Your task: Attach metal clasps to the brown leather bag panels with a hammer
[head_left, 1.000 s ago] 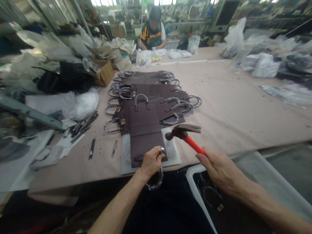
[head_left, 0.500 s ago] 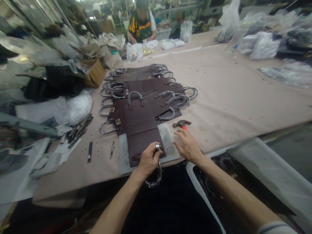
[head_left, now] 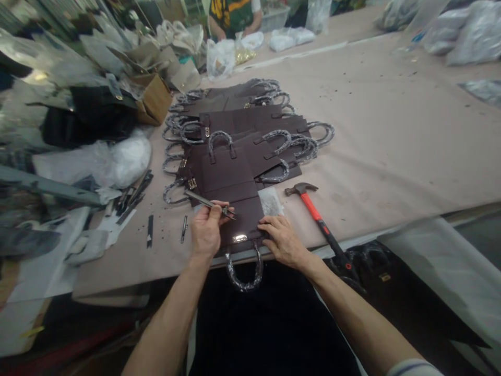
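My left hand (head_left: 207, 230) is closed around a slim metal punch (head_left: 199, 197), tilted over the near dark brown bag panel (head_left: 238, 190); its lower end is partly behind my fingers. On that panel's near edge sits a shiny gold clasp plate (head_left: 239, 238). A plastic-wrapped handle (head_left: 246, 287) hangs from the same edge, over the table's front. My right hand (head_left: 282, 239) has its bent fingers on the panel's right edge, close to the handle's base. A claw hammer (head_left: 313, 209) with a red and black handle lies to the right, touched by neither hand.
More brown bag panels (head_left: 250, 122) with wrapped handles are stacked behind. A pale slab (head_left: 271, 201) lies under the near panel. Left are a thin metal tool (head_left: 183, 228), a dark strip (head_left: 150, 231) and a cardboard box (head_left: 154, 96). Across the table a person (head_left: 235, 18) works.
My right hand has left the hammer and moved left onto the panel's edge. My left hand has shifted left, tilting the punch, and the gold clasp plate now shows. The view has dipped.
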`<state>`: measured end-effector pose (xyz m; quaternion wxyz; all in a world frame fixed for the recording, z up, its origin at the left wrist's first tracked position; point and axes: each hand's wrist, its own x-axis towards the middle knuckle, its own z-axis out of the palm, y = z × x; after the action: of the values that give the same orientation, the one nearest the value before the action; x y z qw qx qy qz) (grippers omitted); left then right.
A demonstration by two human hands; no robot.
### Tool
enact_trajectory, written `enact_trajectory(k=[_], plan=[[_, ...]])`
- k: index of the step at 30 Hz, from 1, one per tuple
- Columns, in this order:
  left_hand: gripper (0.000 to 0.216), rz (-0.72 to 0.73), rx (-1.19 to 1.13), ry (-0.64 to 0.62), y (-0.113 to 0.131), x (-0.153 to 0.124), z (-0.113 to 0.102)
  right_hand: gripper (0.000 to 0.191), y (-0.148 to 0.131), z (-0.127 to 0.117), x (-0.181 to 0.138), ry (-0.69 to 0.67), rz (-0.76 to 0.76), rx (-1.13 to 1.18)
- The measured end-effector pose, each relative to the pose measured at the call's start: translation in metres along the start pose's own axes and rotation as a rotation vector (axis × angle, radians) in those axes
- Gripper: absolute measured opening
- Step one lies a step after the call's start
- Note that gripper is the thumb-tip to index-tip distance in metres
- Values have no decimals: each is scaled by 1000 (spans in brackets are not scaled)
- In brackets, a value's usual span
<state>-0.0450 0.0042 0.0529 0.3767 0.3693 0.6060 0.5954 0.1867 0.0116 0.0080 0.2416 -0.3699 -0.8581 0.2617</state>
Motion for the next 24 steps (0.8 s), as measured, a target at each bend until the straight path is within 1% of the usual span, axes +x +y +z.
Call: enact_trajectory(k=[1, 2, 4, 6, 7, 8, 10, 12, 13, 14, 15, 17, 18, 19, 21, 22, 24], plan=[[35, 19, 142, 24, 7, 8, -16, 38, 0, 0, 1, -4, -3, 6], [32, 40, 338, 51, 13, 14, -35, 38, 0, 0, 2, -8, -8, 12], [26, 57, 794, 86, 17, 24, -73, 36, 0, 0, 3, -11, -11, 17], [27, 3, 1192, 87, 12, 29, -109, 34, 0, 1, 3, 2, -7, 15], [29, -50, 1335, 76, 7, 30, -125, 33, 0, 2, 4, 12, -5, 13], [31, -113, 1440, 58, 2, 31, -138, 31, 0, 3, 4, 23, -6, 9], [33, -246, 1555, 14, -7, 29, -157, 27, 0, 5, 4, 32, -11, -5], [36, -346, 1598, -21, -13, 24, -167, 23, -1, 5, 6, 16, -20, -45], [38, -359, 1613, -17, -14, 20, -167, 22, -1, 4, 8, 0, -25, -77], [40, -339, 1626, -3, -14, 16, -166, 21, -2, 3, 11, -22, -31, -116], [40, -290, 1632, 10, -13, 11, -162, 21, -3, 2, 14, -52, -41, -156], [35, -111, 1601, -1, -11, 0, -147, 21, -6, -3, 22, -142, -79, -232], [31, 3, 1553, -47, -10, -6, -136, 20, -8, -5, 27, -199, -102, -271], [27, 119, 1483, -123, -10, -12, -125, 20, -10, -7, 31, -258, -126, -310], [19, 328, 1340, -320, -10, -23, -101, 20, -15, -10, 38, -364, -168, -396], [15, 409, 1298, -424, -10, -28, -90, 20, -18, -11, 41, -404, -189, -440], [9, 514, 1307, -593, -10, -33, -72, 19, -24, -13, 45, -464, -242, -511]])
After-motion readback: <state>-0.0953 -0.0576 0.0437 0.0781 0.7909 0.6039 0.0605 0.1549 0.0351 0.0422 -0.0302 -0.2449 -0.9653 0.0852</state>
